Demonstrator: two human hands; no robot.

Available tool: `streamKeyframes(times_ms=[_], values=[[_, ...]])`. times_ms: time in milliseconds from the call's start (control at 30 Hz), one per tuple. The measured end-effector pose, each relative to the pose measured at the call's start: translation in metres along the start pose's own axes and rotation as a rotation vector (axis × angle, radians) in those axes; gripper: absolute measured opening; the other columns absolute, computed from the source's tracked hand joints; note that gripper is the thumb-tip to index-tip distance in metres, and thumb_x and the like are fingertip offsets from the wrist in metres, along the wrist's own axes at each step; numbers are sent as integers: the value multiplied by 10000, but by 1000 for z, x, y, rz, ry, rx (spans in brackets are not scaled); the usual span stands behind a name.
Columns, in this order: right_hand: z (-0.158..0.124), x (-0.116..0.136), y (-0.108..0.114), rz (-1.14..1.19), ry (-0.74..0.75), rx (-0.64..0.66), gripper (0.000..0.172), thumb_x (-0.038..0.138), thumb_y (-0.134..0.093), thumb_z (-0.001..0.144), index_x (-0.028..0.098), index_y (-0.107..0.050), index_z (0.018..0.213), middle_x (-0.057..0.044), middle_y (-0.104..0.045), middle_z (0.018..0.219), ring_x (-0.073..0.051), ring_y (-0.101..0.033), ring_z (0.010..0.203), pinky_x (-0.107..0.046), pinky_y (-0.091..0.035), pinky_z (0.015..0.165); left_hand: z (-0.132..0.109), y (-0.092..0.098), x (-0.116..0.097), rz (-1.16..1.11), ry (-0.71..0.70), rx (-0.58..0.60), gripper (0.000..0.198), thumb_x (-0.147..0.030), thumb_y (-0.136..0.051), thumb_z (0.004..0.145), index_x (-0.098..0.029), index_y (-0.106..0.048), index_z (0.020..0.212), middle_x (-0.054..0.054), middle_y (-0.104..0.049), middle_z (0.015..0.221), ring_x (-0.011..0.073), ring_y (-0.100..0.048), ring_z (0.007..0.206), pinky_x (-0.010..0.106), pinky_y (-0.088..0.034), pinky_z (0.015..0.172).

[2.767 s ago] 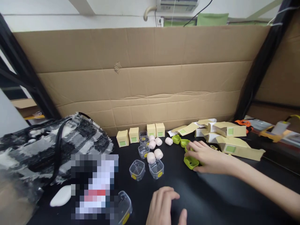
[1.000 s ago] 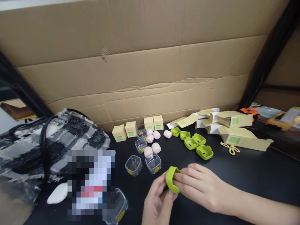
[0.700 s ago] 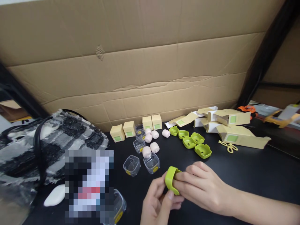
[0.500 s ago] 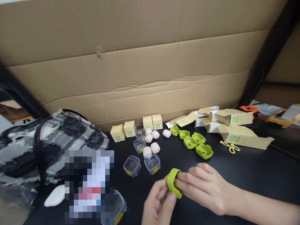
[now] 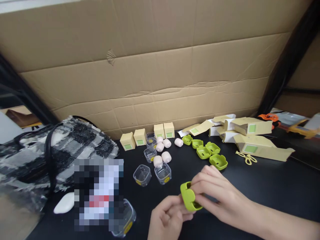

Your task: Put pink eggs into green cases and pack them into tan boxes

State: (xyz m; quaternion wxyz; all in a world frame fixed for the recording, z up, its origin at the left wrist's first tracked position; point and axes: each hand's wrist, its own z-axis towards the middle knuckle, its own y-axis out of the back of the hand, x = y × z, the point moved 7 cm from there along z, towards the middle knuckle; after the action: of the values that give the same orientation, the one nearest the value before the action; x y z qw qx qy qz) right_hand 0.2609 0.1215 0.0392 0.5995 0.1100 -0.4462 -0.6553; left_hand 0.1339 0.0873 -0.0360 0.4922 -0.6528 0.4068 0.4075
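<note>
My right hand (image 5: 220, 200) is closed on a lime green soft case (image 5: 188, 197), held on edge just above the black table (image 5: 262, 180). My left hand (image 5: 166, 218) is below and left of it, fingers curled, fingertips touching the case's lower edge. Several more green cases (image 5: 205, 151) lie in a row behind my hands. Left of them are several pink rounded pieces (image 5: 163, 150) and clear square cups (image 5: 142, 174).
Small tan boxes (image 5: 146, 136) line the foot of the cardboard wall (image 5: 155, 76). Flattened tan cartons (image 5: 250, 136) and a yellow clip-like thing (image 5: 247, 158) lie at the right. A black-and-white woven bag (image 5: 50, 156) fills the left, with a white oval object (image 5: 65, 203) before it.
My right hand took a green case from the row and brought it near; both hands have since turned it, and my left hand has dropped slightly lower.
</note>
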Motion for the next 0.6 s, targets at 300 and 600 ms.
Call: streamKeyframes(times_ms=[300,600], values=[[-2,-9,3,339,-250,-14,79,232,-565,870,212,-566,946,-16,-595,862,-151,-504,774,-295,-438,728,-4,-5,-14,233,-195,-27,83,-222,-710,661,-166,-650,667,10,-697,570,143,-624,565,207,-455,598],[-6,-5,-8,489,-276,11,530,123,-725,595,218,-544,1084,8,-613,894,-154,-571,784,-272,-473,745,-4,-3,-12,235,-303,-49,256,-178,-645,627,-211,-400,560,-60,-484,530,98,-433,522,197,-344,529]])
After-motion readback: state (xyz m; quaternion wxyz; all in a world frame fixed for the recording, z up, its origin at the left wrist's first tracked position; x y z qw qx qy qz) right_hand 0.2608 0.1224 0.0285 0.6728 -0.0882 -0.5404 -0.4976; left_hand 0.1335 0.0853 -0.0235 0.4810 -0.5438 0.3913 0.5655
